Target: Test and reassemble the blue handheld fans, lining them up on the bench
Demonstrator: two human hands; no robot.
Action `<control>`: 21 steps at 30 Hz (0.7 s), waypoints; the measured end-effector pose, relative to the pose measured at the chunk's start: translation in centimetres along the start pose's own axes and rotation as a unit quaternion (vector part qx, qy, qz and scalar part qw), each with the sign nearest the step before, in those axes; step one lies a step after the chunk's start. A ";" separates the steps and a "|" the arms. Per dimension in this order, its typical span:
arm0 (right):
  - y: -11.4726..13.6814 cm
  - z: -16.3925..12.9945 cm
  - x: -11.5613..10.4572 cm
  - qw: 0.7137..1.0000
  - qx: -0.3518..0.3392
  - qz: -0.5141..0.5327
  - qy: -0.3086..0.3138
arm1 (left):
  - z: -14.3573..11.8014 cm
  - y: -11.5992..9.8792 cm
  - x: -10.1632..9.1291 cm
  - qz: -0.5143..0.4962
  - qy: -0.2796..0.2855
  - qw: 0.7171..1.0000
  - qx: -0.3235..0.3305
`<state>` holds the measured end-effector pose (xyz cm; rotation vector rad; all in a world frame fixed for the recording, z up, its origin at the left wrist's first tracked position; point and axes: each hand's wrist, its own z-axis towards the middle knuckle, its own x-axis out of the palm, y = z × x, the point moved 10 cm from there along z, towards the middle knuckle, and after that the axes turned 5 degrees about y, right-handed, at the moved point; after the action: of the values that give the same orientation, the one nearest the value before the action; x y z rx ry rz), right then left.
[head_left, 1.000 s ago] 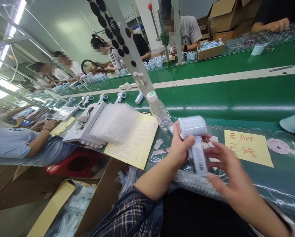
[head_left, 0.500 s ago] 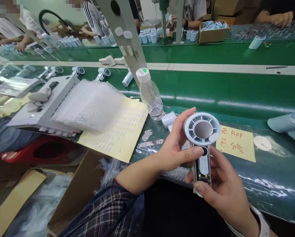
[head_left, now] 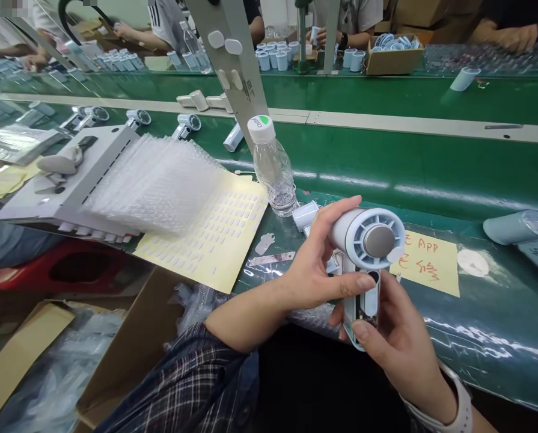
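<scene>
A pale blue handheld fan [head_left: 371,240] with a round slotted head and a silver centre is held between both hands, above the table's near edge. My left hand [head_left: 327,264] grips it around the head and upper handle, thumb across the front. Around the lower handle closes my right hand [head_left: 395,331], its thumb near the handle's lower end. A dark strip with circuit parts shows in the handle's front. Behind my left hand lie pale blue cylindrical parts [head_left: 305,215], partly hidden.
A clear bottle [head_left: 274,168] stands beyond my left hand, beside a yellow sticker sheet [head_left: 223,240] and bubble wrap bags [head_left: 155,186]. A handwritten yellow note [head_left: 435,264] lies right of the fan. Blue fan parts [head_left: 519,227] are farther right; co-workers sit across the green conveyor [head_left: 408,162].
The fan has turned in my hands, so its head faces more to the right and the white side of its barrel shows. Both hands keep hold. The view has shifted slightly.
</scene>
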<state>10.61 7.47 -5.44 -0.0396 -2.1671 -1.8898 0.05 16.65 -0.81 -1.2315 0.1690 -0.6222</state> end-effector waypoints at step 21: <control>0.2 0.9 -0.1 0.999 -0.026 -0.022 0.033 | 0.5 0.5 1.6 -0.017 0.089 0.996 0.006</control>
<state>10.56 8.43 -5.39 0.0606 -2.0910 -1.9436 1.74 16.33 -0.80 -1.1692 0.2925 -0.7613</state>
